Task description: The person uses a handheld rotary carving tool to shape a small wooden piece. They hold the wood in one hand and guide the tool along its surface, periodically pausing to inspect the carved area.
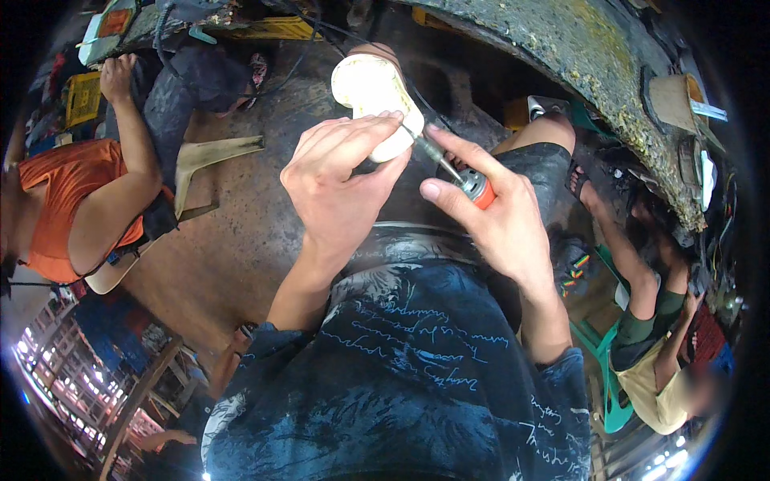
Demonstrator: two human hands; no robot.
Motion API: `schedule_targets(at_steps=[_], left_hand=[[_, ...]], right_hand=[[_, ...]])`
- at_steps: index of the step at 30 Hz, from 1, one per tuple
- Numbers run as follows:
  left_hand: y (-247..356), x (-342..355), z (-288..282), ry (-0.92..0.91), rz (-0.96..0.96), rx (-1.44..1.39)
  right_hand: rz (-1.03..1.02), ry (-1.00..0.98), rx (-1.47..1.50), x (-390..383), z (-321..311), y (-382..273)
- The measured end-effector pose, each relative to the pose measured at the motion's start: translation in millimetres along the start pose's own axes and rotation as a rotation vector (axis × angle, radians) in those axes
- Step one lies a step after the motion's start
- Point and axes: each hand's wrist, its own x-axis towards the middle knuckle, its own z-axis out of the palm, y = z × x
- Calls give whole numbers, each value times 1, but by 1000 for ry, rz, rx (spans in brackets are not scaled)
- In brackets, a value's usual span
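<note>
My left hand (337, 172) holds a pale cream piece (369, 88) with a broad rounded far end and a narrower near end, fingers on top and thumb beside it. It is brightly lit and its exact kind is unclear. My right hand (501, 216) is closed round a hand tool with a slim metal shaft (437, 152) and an orange-red body (483, 191). The shaft's tip meets the right side of the cream piece near my left fingertips. A brown rounded thing (374, 52) shows just behind the piece; I cannot tell what it is.
A thick, rough-edged bench (593, 64) curves across the far right, with dark cords (309, 44) at its left. A person in orange (96, 196) sits at left beside a pale chair leg (208, 160). Another person (654, 369) sits at right on a green chair (611, 381).
</note>
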Motion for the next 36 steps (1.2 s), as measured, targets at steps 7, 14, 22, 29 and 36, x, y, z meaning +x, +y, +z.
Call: schedule_targets(at_steps=[7, 14, 22, 29, 36], left_hand=[[1, -2, 5, 14, 2, -11], [1, -2, 2, 6, 17, -25], [6, -1, 0, 16, -65, -31], [4, -1, -2, 42, -53, -62], [6, -2, -3, 13, -62, -32]], right_hand=[[0, 15, -86, 0, -7, -1], [1, -12, -95, -1, -7, -2], [-51, 34, 14, 1, 6, 9], [-97, 77, 44, 7, 8, 16], [-105, 51, 43, 4, 7, 10]])
